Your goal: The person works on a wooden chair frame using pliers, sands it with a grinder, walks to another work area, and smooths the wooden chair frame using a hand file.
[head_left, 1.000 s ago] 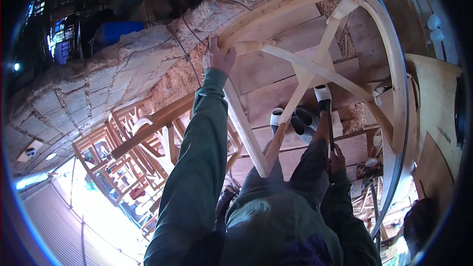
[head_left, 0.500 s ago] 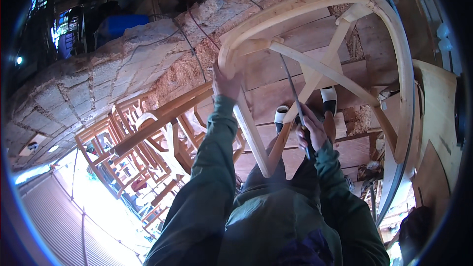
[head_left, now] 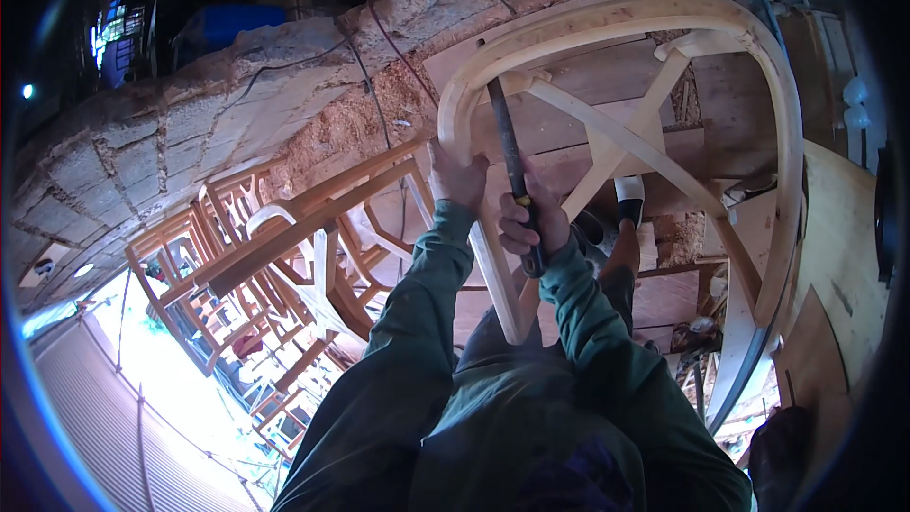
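A pale wooden chair frame (head_left: pixel 621 17) with a curved rail and crossed braces leans up against my lap. My left hand (head_left: pixel 459 178) is closed round its left side, near the lower end of the curve. In my right hand (head_left: pixel 538 218) is a long dark file (head_left: pixel 504 128), gripped by its black handle with a yellow band. The blade passes behind the curved rail at the upper left, and its tip shows beyond it. Whether the blade touches the wood I cannot tell.
Several stacked wooden chair frames (head_left: pixel 284 265) stand at the left. Wood shavings (head_left: pixel 327 128) lie along a rough stone ledge (head_left: pixel 218 109), with cables across it. Curved plywood sheets (head_left: pixel 829 237) stand at the right. My shoe (head_left: pixel 629 192) shows through the frame.
My right hand has moved up and left with the file, from the lower crossed brace to the upper-left curved rail. My left hand still holds the frame, which sits slightly lower in view.
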`<state>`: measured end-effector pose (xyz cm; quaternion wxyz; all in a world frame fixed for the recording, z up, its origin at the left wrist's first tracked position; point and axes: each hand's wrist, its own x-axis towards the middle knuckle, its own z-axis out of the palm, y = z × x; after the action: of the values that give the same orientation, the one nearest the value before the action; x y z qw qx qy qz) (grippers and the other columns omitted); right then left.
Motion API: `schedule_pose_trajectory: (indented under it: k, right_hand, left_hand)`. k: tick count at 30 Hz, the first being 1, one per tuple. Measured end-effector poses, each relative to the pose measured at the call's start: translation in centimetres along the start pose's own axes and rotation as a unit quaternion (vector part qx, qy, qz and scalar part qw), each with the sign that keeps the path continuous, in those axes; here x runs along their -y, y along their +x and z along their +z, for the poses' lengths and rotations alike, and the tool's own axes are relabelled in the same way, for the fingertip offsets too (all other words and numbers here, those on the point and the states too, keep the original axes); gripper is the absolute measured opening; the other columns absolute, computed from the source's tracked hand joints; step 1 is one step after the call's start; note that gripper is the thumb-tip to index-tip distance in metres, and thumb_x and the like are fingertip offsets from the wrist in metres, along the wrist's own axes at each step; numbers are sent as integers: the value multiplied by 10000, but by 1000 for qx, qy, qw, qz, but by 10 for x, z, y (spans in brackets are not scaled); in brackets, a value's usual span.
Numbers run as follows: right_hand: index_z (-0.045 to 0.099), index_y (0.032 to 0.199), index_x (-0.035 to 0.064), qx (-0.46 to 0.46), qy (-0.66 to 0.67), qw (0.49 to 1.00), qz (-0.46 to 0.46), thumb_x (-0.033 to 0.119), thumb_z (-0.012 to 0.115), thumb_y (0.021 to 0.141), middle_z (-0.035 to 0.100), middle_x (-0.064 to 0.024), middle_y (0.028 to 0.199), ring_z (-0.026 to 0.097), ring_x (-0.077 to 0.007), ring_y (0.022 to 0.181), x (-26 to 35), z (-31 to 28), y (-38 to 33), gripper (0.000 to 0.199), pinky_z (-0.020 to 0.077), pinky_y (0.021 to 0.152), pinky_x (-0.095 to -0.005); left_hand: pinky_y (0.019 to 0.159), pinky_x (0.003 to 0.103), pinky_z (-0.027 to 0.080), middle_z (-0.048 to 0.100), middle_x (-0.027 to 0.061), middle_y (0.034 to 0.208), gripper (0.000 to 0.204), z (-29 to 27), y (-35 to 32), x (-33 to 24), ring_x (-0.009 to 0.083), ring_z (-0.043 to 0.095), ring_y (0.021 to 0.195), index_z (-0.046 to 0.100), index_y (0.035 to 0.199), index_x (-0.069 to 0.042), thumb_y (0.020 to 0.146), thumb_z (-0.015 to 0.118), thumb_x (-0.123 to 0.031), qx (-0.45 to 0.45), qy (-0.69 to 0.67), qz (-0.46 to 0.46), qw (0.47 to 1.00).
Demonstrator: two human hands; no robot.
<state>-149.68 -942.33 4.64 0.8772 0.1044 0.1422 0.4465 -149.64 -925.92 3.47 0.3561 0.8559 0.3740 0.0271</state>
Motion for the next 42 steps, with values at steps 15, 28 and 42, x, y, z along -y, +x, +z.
schedule_pose_trajectory:
  k: [15, 28, 42]
  right_hand:
    - [331, 1424, 368, -26, -4, 1000, 4, 412, 374, 1033, 428, 9, 697, 388, -83, 409, 1, -10, 16, 396, 350, 369, -241]
    - [389, 1455, 136, -200, -769, 605, -51, 145, 557, 972, 652, -84, 864, 591, -187, 575, 3, 1, -102, 512, 488, 529, -282]
    - [469, 1400, 311, -35, -922, 341, -180, 176, 536, 968, 629, -144, 802, 633, -344, 671, 27, 9, 14, 457, 512, 597, -447]
  left_hand:
    - [749, 463, 524, 653, 219, 922, 581, 0, 0, -4, 396, 656, 857, 447, 1176, -25, 725, 741, -245, 33, 39, -51, 997]
    - [782, 530, 507, 620, 310, 1015, 772, -7, -13, -5, 497, 613, 912, 347, 1332, -30, 704, 741, -246, 1, -2, 16, 1000]
    - [793, 531, 518, 641, 323, 940, 540, -16, -69, 17, 501, 619, 918, 381, 1151, -35, 765, 695, -244, 87, -28, -135, 987]
